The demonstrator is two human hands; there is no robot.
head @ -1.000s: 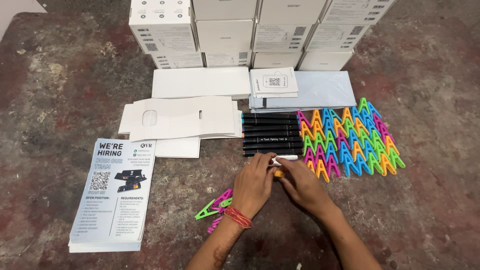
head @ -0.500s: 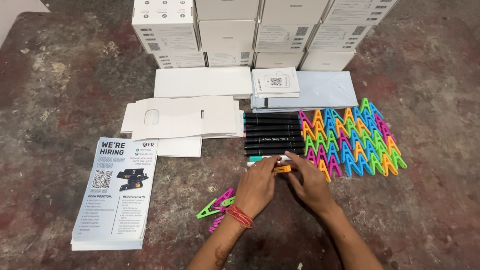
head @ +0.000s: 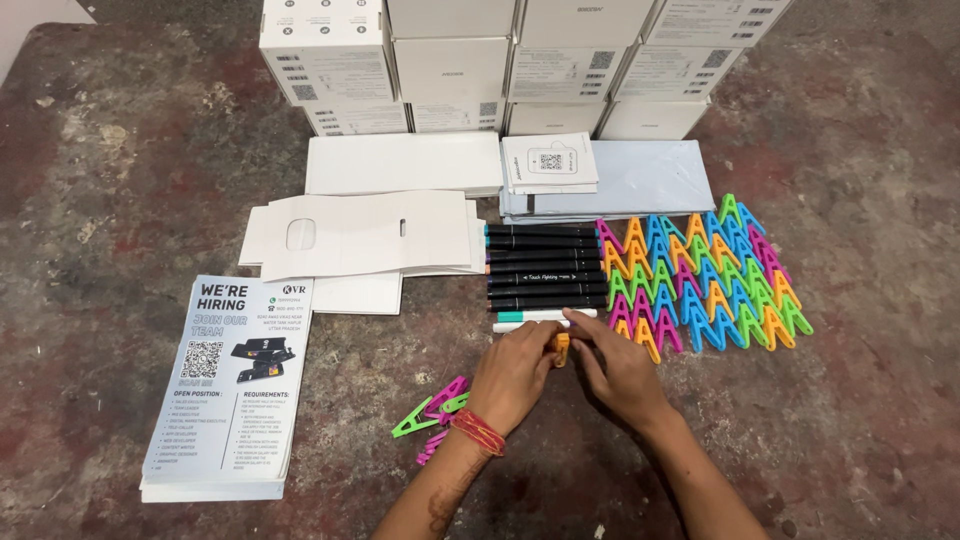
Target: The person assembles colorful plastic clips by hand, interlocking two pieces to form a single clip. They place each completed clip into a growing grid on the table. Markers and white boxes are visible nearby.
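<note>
Rough, stained concrete floor [head: 130, 180] with white boxes [head: 450, 60] stacked at the back; left hand [head: 515, 372] and right hand [head: 620, 368] pinch a small orange clip [head: 562, 348] between them, just below the row of black markers [head: 545, 265], beside the colourful clips [head: 700, 275]; a flyer stack [head: 230, 385] sits left.

At the centre of the frame lies a row of black markers [head: 545, 265], with a white marker [head: 530, 320] banded in teal just below them, and to their right clothes pegs [head: 700, 275] stand in rows of pink, orange, blue, green and purple. The left hand [head: 515, 370], wearing a red thread band [head: 478, 430] at the wrist, and the right hand [head: 620, 365] meet on an orange piece [head: 562, 347], while green and pink loose pegs [head: 435, 410] lie at lower centre. White boxes [head: 450, 60] fill the top, white card sheets [head: 370, 235] sit left of centre, pale blue flyers [head: 235, 390] with dark lettering sit at lower left, all on a mottled brown-red floor [head: 850, 420].
</note>
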